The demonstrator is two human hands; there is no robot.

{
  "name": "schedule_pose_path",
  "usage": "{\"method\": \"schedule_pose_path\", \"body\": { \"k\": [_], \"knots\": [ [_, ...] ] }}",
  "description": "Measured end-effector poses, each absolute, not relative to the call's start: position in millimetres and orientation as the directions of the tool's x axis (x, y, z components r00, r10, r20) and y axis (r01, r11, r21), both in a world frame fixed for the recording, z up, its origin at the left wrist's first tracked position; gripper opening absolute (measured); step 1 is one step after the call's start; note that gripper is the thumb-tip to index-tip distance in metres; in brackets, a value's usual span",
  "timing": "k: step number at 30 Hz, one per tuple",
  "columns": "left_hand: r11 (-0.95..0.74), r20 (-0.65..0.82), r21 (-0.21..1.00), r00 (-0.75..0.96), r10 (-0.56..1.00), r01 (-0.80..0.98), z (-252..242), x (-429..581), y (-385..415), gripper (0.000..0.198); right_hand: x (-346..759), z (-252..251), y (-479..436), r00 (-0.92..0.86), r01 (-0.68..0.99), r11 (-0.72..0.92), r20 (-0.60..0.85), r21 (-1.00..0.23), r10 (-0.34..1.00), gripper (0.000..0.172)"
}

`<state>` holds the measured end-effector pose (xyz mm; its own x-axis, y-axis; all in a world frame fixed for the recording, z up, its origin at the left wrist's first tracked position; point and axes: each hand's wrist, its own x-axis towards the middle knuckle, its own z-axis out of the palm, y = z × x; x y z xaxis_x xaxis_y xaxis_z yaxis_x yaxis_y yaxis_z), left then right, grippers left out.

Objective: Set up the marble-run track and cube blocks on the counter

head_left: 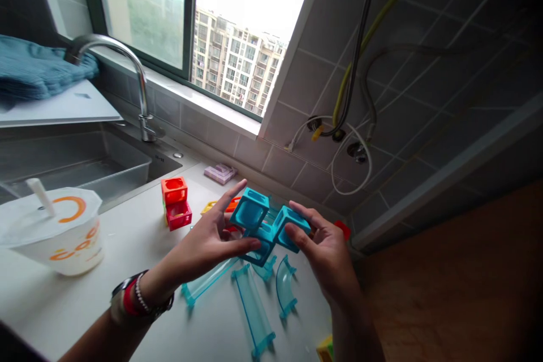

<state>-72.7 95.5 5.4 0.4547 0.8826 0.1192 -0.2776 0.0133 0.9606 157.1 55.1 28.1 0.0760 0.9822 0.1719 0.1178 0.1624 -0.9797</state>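
Observation:
Above the white counter, my left hand (214,240) grips a cluster of hollow blue cube blocks (251,207) from the left, thumb across the lower cube and index finger stretched upward. My right hand (326,243) pinches a blue cube block (292,226) at the cluster's right side between thumb and fingers. These cubes touch one another; whether the right one is fully joined I cannot tell. Beneath them lie translucent blue track pieces: a long straight one (254,308), a curved one (286,287), and another straight one (210,283) partly behind my left hand.
Red and orange cube blocks (176,203) are stacked left of my hands. A lidded drink cup with a straw (63,232) stands at the left, before the steel sink (127,155) and faucet (142,90). A pink box (220,173) lies by the wall. Hoses (360,45) hang at right.

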Motion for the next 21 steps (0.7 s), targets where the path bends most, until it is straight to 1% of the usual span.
{"method": "schedule_pose_path", "body": {
  "k": [3, 6, 9, 11, 14, 17, 21],
  "knots": [
    [0.009, 0.131, 0.956, 0.454, 0.882, -0.294, 6, -74, 96, 0.114, 159, 27, 55, 0.052, 0.103, 0.155, 0.161, -0.982, 0.986, 0.059],
    [0.02, 0.127, 0.95, 0.444, 0.887, -0.31, 4, -70, 95, 0.102, 155, 27, 54, 0.062, 0.087, 0.143, 0.148, -0.986, 0.987, 0.062],
    [0.033, 0.109, 0.944, 0.407, 0.907, -0.327, 2, -64, 94, 0.092, 149, 26, 52, 0.04, 0.036, 0.121, 0.122, -0.992, 0.992, 0.066],
    [0.044, 0.094, 0.932, 0.357, 0.929, -0.36, 1, -61, 93, 0.092, 146, 25, 52, 0.025, 0.023, 0.119, 0.119, -0.993, 0.993, 0.068],
    [0.067, 0.075, 0.901, 0.305, 0.949, -0.429, 2, -61, 94, 0.094, 142, 22, 54, 0.042, 0.092, 0.144, 0.148, -0.985, 0.988, 0.067],
    [0.084, 0.077, 0.869, 0.301, 0.951, -0.488, 1, -63, 96, 0.091, 140, 15, 57, 0.015, 0.141, 0.142, 0.145, -0.98, 0.989, 0.066],
    [0.116, 0.056, 0.837, 0.294, 0.954, -0.534, -4, -65, 99, 0.087, 135, 10, 59, -0.026, 0.126, 0.123, 0.12, -0.984, 0.992, 0.067]
  ]
}}
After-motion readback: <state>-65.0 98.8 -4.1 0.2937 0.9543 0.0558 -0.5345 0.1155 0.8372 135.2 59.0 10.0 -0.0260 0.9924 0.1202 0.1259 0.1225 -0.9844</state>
